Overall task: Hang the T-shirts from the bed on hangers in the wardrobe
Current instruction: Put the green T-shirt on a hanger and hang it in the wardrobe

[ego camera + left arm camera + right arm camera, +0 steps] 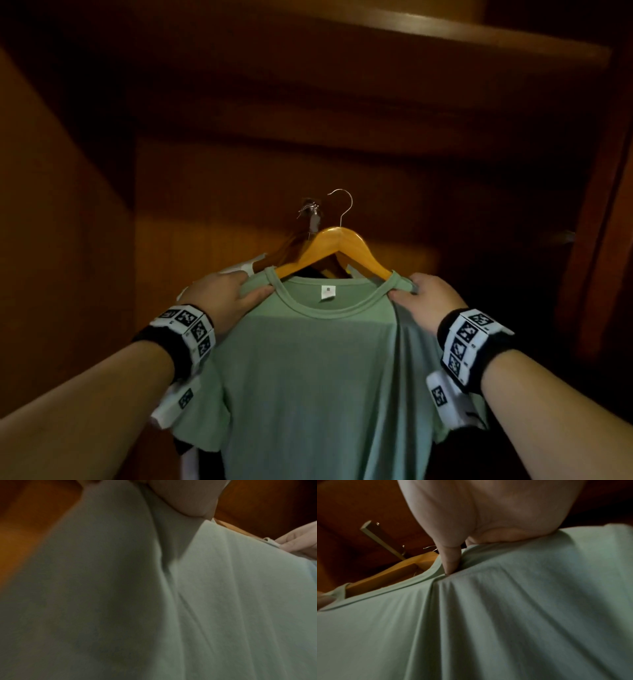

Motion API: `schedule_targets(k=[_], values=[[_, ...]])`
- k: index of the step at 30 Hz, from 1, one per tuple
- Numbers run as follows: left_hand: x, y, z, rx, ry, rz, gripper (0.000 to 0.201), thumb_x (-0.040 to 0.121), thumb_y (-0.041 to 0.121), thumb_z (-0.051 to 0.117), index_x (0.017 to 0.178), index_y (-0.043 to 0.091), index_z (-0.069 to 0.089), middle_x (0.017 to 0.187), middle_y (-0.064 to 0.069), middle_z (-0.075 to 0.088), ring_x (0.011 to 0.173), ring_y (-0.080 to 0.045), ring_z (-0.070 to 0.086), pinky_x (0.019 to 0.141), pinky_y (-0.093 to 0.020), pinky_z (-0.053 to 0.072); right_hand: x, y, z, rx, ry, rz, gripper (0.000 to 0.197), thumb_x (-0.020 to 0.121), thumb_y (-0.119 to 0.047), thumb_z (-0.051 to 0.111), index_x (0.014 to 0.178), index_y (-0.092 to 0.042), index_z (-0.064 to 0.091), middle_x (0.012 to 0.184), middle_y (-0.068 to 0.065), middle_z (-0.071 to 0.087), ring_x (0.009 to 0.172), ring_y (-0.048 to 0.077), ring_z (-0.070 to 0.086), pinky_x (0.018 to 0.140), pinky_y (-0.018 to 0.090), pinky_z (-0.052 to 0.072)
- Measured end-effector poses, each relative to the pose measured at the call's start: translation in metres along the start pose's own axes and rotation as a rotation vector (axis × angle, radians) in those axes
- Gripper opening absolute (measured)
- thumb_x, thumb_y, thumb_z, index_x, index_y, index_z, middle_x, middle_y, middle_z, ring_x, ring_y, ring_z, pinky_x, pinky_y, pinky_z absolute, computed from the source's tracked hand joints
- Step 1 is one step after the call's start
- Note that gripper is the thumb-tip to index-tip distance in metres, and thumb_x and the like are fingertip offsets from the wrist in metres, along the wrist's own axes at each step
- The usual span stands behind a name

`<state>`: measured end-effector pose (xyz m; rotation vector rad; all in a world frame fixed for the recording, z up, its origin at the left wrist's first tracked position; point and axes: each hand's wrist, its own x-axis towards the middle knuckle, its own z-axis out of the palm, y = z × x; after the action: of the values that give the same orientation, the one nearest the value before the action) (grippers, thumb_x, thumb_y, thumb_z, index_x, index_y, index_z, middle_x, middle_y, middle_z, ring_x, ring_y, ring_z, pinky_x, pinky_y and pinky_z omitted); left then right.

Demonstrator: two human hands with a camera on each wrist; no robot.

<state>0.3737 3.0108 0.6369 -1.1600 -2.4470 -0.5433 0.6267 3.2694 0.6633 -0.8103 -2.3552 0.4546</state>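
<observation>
Two hands pinch a green T-shirt (308, 370) at its shoulders: left hand (219, 294) at 9 o'clock of the collar, right hand (431, 298) at 3. Collar threaded, the wooden hanger (334, 253) rises at 12, its hook apparently not yet on the rail; behind, other garments hang inside the wardrobe (342, 102).

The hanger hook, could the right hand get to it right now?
Probably yes. The hook stands bare above the green T-shirt with nothing in front, but the right hand grips the shirt's shoulder and would have to let go first.
</observation>
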Motion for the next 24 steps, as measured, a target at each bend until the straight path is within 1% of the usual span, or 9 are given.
schedule_targets(k=[1,3,4,6,10,15,18,20,24], values=[[-0.005,-0.001,0.000,0.014,-0.008,-0.029,0.065,0.092,0.079,0.034,0.122,0.029,0.063,0.112,0.001,0.068,0.084,-0.015,0.056,0.066,-0.030,0.042,0.005,0.000,0.004,0.010,-0.016,-0.018,0.020,0.094,-0.043,0.067,0.089,-0.024,0.067,0.081,-0.002,0.070,0.076,0.021,0.066,0.075,0.040,0.056],[-0.015,-0.003,-0.002,0.045,-0.017,-0.093,0.054,0.092,0.079,0.034,0.107,0.033,0.057,0.090,0.007,0.061,0.073,-0.008,0.052,0.059,-0.029,0.041,0.010,-0.003,0.012,0.016,-0.050,-0.045,0.021,0.094,-0.046,0.066,0.090,-0.026,0.067,0.082,-0.003,0.070,0.076,0.021,0.067,0.076,0.042,0.057],[-0.019,-0.004,-0.003,0.065,-0.016,-0.118,0.053,0.091,0.079,0.033,0.100,0.031,0.053,0.083,0.010,0.056,0.070,-0.006,0.052,0.058,-0.029,0.042,0.012,-0.004,0.016,0.021,-0.064,-0.049,0.022,0.094,-0.047,0.065,0.090,-0.026,0.066,0.082,-0.003,0.070,0.076,0.021,0.067,0.076,0.043,0.057],[-0.022,-0.007,-0.003,0.104,-0.008,-0.148,0.057,0.091,0.080,0.032,0.094,0.028,0.055,0.076,0.008,0.057,0.068,-0.009,0.055,0.059,-0.031,0.045,0.014,-0.004,0.023,0.036,-0.080,-0.052,0.023,0.094,-0.049,0.063,0.091,-0.026,0.065,0.083,-0.002,0.070,0.076,0.022,0.067,0.076,0.043,0.058],[-0.024,-0.014,0.000,0.148,-0.013,-0.139,0.055,0.091,0.080,0.030,0.089,0.029,0.051,0.075,0.005,0.059,0.067,-0.012,0.057,0.057,-0.031,0.045,0.015,-0.001,0.036,0.073,-0.087,-0.050,0.020,0.095,-0.050,0.061,0.092,-0.030,0.063,0.084,-0.005,0.070,0.076,0.020,0.067,0.075,0.043,0.058],[-0.026,-0.031,0.013,0.152,0.007,-0.156,0.053,0.092,0.078,0.032,0.095,0.028,0.049,0.075,0.008,0.054,0.067,-0.010,0.054,0.056,-0.030,0.041,0.015,0.000,0.059,0.094,-0.078,-0.055,0.021,0.093,-0.055,0.059,0.099,-0.036,0.062,0.086,-0.012,0.070,0.079,0.017,0.067,0.074,0.041,0.058],[-0.023,-0.042,0.025,0.136,-0.002,-0.155,0.054,0.090,0.079,0.031,0.096,0.028,0.047,0.075,0.007,0.053,0.070,-0.017,0.055,0.061,-0.033,0.046,0.017,-0.001,0.070,0.084,-0.061,-0.051,0.020,0.095,-0.053,0.059,0.097,-0.033,0.061,0.082,-0.009,0.068,0.075,0.016,0.065,0.067,0.037,0.056],[-0.019,-0.047,0.030,0.114,-0.006,-0.138,0.055,0.090,0.080,0.031,0.095,0.028,0.048,0.077,0.006,0.055,0.072,-0.018,0.056,0.062,-0.033,0.049,0.015,-0.002,0.075,0.081,-0.044,-0.031,0.018,0.096,-0.050,0.059,0.094,-0.032,0.059,0.079,-0.008,0.067,0.072,0.016,0.064,0.061,0.034,0.050],[-0.013,-0.050,0.040,0.096,-0.003,-0.109,0.056,0.091,0.080,0.031,0.097,0.027,0.049,0.083,0.005,0.061,0.077,-0.019,0.059,0.066,-0.034,0.053,0.007,0.001,0.084,-0.006,0.042,-0.069,0.024,0.097,-0.047,0.058,0.083,-0.030,0.049,0.075,-0.010,0.056,0.073,0.019,0.056,0.065,0.035,0.043]])
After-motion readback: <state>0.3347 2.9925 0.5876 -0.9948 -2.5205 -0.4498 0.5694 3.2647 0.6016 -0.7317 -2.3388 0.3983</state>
